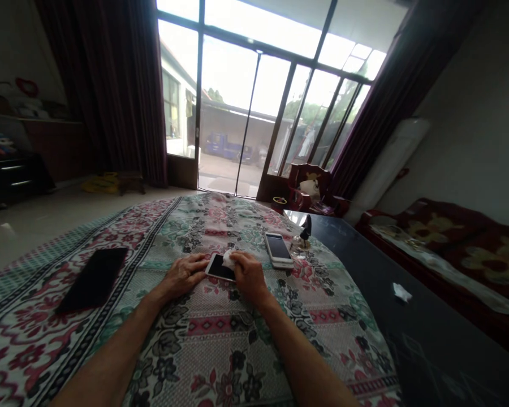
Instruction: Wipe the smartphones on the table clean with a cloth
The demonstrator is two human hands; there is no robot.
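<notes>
A white smartphone (219, 270) with a dark screen lies flat on the patterned tablecloth (220, 345) in front of me. My left hand (186, 273) holds its left end, fingers along the edge. Pinched in my right hand (251, 277), a crumpled white tissue (228, 259) presses on the screen; the right end of the phone is hidden behind that hand. Just to the right sits a stack of white phones (279, 249). Beside it stands a small clear bottle (300, 244) with a black top. Farther left lies a black tablet-like slab (95, 278).
A dark glossy table (365, 282) adjoins on the right, bearing a crumpled white tissue (402, 293). Beyond it is a red sofa (458, 237). A red wooden armchair (311, 186) stands near the glass doors (237, 124). Dark curtains (110, 90) hang on both sides.
</notes>
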